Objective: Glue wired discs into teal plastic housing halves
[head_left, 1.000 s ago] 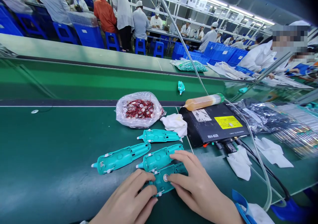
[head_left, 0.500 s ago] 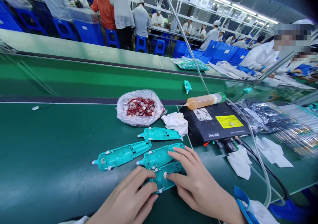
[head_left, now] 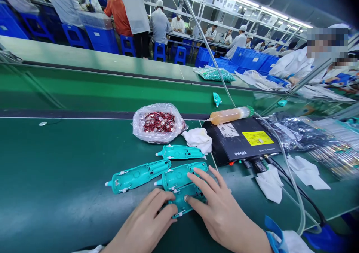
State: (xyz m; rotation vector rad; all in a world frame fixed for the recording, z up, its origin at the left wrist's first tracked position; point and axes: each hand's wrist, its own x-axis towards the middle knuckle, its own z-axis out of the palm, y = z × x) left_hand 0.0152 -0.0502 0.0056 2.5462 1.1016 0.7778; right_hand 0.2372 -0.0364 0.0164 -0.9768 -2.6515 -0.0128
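Nearest me lies a teal plastic housing half [head_left: 183, 207], its hollow side up. My left hand [head_left: 150, 215] pinches its left end between thumb and fingers. With its thumb, my right hand [head_left: 221, 208] presses a small round metal disc [head_left: 186, 198] inside that shell; its other fingers are spread above the right end, hiding part of it. Directly behind sits a second teal half [head_left: 176, 177], partly under my right fingertips. Two similar teal shells, one at the left [head_left: 137, 177] and one farther back [head_left: 183, 152], lie on the green bench.
A plastic bag of red-wired discs [head_left: 159, 122] stands behind the shells, near a crumpled white tissue [head_left: 198, 140]. To the right, an amber-filled syringe tube [head_left: 231, 115] rests on a black RH-928 box [head_left: 241, 144] with a hose and cables. A conveyor [head_left: 112, 67] runs behind; co-workers sit beyond.
My right hand has shifted slightly, its fingers spreading a little, while the thumb stays on the disc. A small teal part on the conveyor has moved slightly right. My left hand keeps its hold.
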